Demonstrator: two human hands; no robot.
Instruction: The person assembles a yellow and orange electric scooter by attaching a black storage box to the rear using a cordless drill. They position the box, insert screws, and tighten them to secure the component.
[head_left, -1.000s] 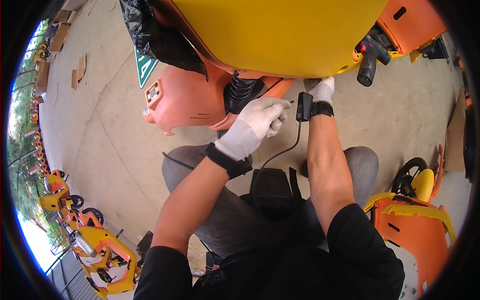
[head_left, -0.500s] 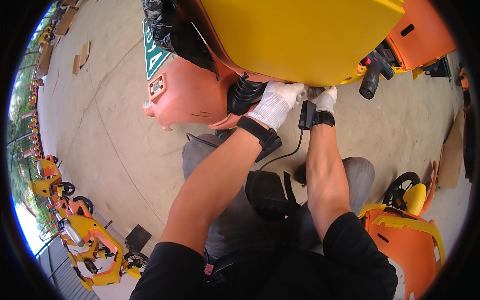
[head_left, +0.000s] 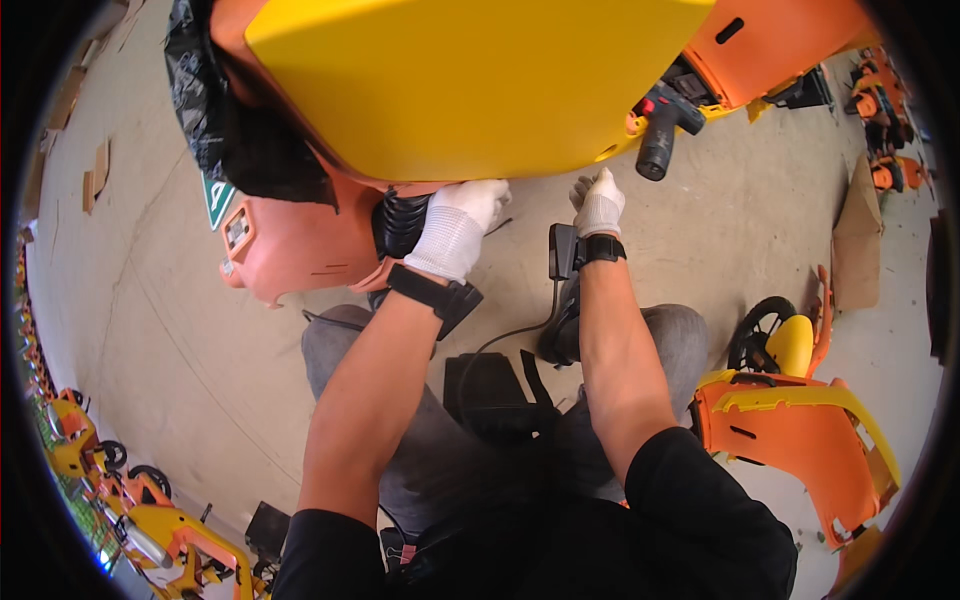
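Note:
Both my hands wear white knitted gloves with greyish fingers. My left hand [head_left: 462, 222] is closed at the lower edge of a large yellow panel [head_left: 480, 90] on an orange scooter body. A thin dark piece [head_left: 498, 228] sticks out beside its fingers; what they grip is hidden. To its left are a black ribbed rubber boot [head_left: 402, 222] and a salmon-orange fender [head_left: 310, 240]. My right hand [head_left: 600, 203] is just below the panel edge, apart from it, with fingers loosely bent and the thumb separate. A dark cordless drill [head_left: 658, 140] rests on the scooter, up and right of that hand.
A black plastic bag [head_left: 240, 140] hangs at the panel's left. Orange and yellow body parts [head_left: 790, 440] lie at the right by a small wheel [head_left: 760, 335]. Cardboard [head_left: 858, 245] stands farther right. Several scooters [head_left: 170, 530] line the lower left. A cable [head_left: 505, 338] runs from my right wrist.
My right hand has come away from the panel edge and from my left hand. My left hand stays at the edge. The whole view has shifted, moving the scooter leftward in the picture.

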